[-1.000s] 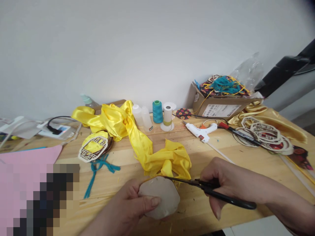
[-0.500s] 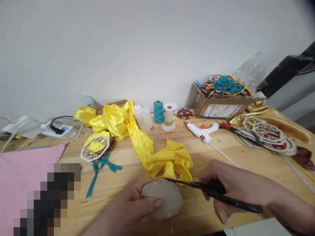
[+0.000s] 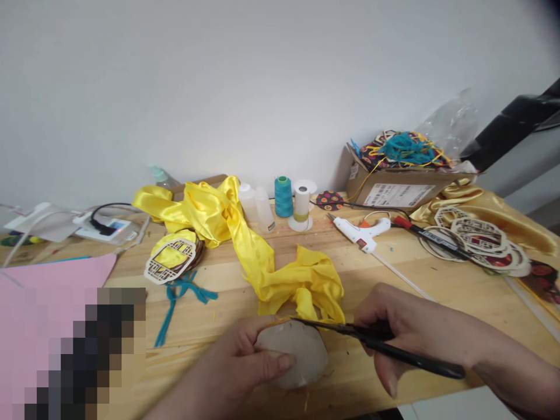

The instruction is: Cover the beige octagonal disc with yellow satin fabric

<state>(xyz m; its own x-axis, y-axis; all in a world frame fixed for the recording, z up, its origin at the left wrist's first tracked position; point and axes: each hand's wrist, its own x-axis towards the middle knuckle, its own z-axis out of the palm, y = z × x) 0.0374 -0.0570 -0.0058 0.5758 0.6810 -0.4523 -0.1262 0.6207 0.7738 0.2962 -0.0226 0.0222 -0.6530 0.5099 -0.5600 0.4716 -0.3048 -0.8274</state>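
Observation:
My left hand (image 3: 245, 364) pinches a flat, rounded grey-white disc (image 3: 301, 356), thumb on its face and fingers hidden behind. Yellow satin cloth (image 3: 301, 280) runs from the disc's far edge back across the table. In my right hand (image 3: 394, 326) is a pair of black scissors (image 3: 411, 354). The blades lie along the top edge of the disc, where the yellow cloth meets it; whether they are apart is hard to make out.
A white glue gun (image 3: 361, 232) lies beyond my right hand. Behind stand a teal thread cone (image 3: 283, 197), white bottles (image 3: 248, 201) and a filled cardboard box (image 3: 398, 189). Cut-out wooden frames (image 3: 170, 262) lie left, others (image 3: 479, 236) right. Pink sheet (image 3: 52, 280) at far left.
The view has shifted slightly. The disc appears a little to the right in my left hand, and the scissors stay at its upper edge.

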